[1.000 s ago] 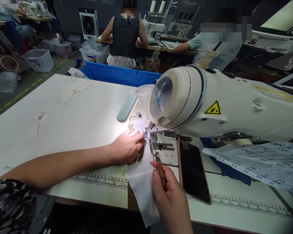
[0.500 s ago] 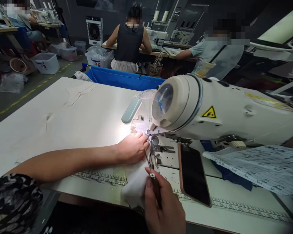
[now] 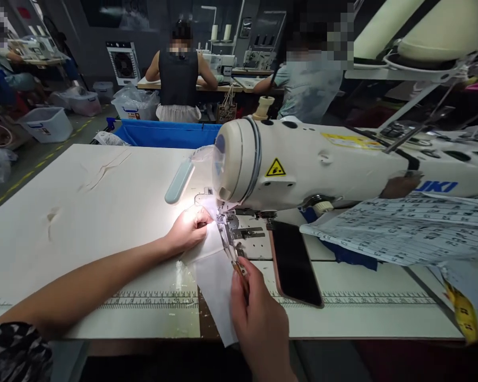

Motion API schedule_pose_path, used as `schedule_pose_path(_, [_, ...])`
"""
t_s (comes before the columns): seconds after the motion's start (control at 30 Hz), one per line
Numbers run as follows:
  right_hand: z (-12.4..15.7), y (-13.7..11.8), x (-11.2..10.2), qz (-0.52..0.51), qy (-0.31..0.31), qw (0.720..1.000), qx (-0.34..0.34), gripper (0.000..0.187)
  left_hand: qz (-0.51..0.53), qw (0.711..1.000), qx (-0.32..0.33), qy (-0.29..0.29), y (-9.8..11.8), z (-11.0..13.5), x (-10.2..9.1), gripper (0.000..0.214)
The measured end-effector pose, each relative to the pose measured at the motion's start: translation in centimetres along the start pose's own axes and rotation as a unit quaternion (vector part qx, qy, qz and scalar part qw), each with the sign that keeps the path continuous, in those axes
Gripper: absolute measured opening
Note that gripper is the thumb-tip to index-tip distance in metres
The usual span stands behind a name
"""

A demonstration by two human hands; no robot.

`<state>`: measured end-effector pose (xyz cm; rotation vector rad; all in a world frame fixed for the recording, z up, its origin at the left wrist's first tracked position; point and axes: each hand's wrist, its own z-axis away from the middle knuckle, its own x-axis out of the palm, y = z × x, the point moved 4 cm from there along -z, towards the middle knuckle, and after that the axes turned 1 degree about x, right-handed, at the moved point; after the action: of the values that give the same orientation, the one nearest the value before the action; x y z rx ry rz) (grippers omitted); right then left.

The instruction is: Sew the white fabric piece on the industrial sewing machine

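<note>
A white sewing machine [image 3: 302, 164] stands on the pale table [image 3: 83, 212], its lamp lighting the needle area. A strip of white fabric [image 3: 215, 281] runs from under the presser foot toward me and hangs over the table's front edge. My left hand [image 3: 189, 228] rests on the fabric just left of the needle, fingers curled and pressing it down. My right hand [image 3: 258, 323] is closed on a thin wooden-handled tool [image 3: 239, 268], whose metal tip points at the fabric beside the presser foot.
A dark phone [image 3: 295, 262] lies screen up right of the needle plate. Printed paper sheets [image 3: 410, 228] lie under the machine's arm. Rulers [image 3: 155, 300] are printed along the table front. A blue bin [image 3: 167, 132] sits behind the table. Two people work at benches beyond.
My head has turned right, showing more of the machine. My left hand has stayed by the needle. My right hand has kept the tool against the fabric edge.
</note>
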<state>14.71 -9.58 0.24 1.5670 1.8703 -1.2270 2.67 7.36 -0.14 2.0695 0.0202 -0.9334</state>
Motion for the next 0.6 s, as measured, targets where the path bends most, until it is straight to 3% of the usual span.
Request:
schedule_pose_path(0.2, [-2.0,-0.2,0.7,0.049,0.026,0.998,-0.022,0.036,0.091,0.993,-0.070,-0.027,-0.8,-0.1,0.5,0.017])
schedule_pose_path(0.6, [-2.3,-0.3,0.9,0.049,0.061,0.996,-0.035,0.041,0.158,0.976,-0.145,-0.039,-0.9,0.0,0.6,0.017])
